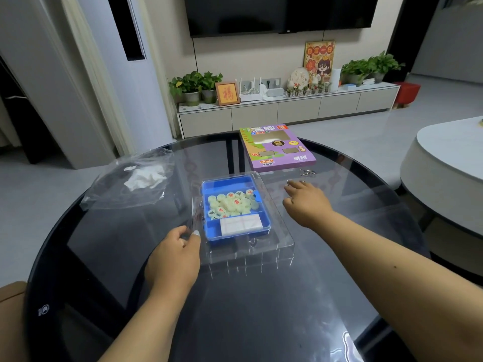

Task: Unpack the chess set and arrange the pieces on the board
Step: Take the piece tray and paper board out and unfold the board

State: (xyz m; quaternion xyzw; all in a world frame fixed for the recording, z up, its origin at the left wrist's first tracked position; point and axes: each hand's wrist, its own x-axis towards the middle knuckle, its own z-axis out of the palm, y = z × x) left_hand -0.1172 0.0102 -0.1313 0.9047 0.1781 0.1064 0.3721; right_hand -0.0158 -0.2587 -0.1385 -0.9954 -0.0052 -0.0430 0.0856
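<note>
A blue plastic case (209, 186) sits in a clear plastic packaging tray (264, 252) at the middle of the round glass table (261, 309). Its upper compartment holds several pale round chess pieces (231, 203) with red and dark characters. A folded white paper board (241, 224) lies in its lower compartment. My left hand (173, 257) pinches the clear tray's left edge. My right hand (305, 202) rests on the table to the right of the case, fingers loosely spread, holding nothing.
The purple cardboard chess box (277, 150) lies at the table's far side. A crumpled clear plastic bag (130, 178) with white paper inside lies at the far left. A small metal ring (307, 172) sits near the box. A pale round table (444, 158) stands to the right.
</note>
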